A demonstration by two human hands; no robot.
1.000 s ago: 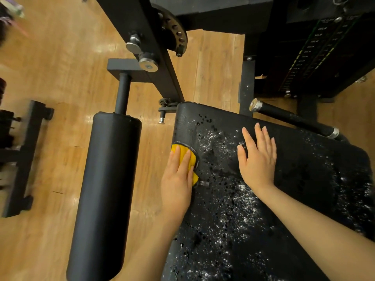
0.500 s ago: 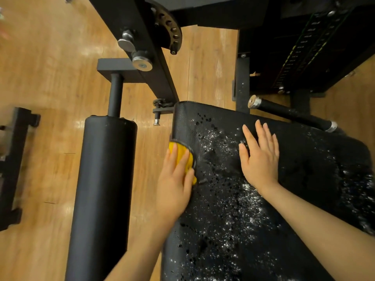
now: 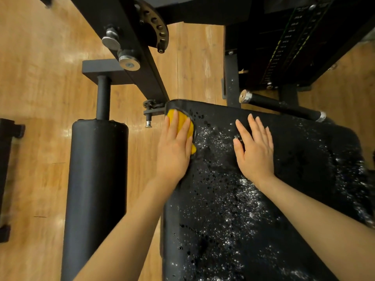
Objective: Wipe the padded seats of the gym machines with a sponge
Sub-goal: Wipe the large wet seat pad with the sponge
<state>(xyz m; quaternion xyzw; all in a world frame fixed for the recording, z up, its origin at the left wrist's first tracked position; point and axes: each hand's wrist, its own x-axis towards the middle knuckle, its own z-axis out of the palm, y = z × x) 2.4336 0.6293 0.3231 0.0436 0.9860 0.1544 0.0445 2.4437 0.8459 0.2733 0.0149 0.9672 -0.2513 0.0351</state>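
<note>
Sponge point(image 3: 181, 126), yellow, pressed flat at the far left corner of the seat point(image 3: 233, 209), right at the pad edge. Held down by the left hand point(image 3: 174, 151): fingers point(image 3: 172, 126) straight and close together, laid over the sponge top, palm trailing toward the near side; no curl round the sponge visible. Right hand point(image 3: 254, 153) planted flat on the seat beside it, fingers straight and slightly spread, holding nothing, apart from the sponge. Seat surface black, wet, speckled with white foam and dark droplets over most of the visible area, so wiping judged well short of done. Likely faults from here: sponge sliding off the corner under an outward push, since it sits at the very edge with only flat finger pressure on it; right palm slipping on the wet pad and smearing foam over wiped area; liquid running off the left edge onto the floor point(image 3: 40, 98). Roller point(image 3: 95, 189) just left of the seat, bolt point(image 3: 148, 120) just beyond the corner, handle point(image 3: 282, 107) past the far edge.
</note>
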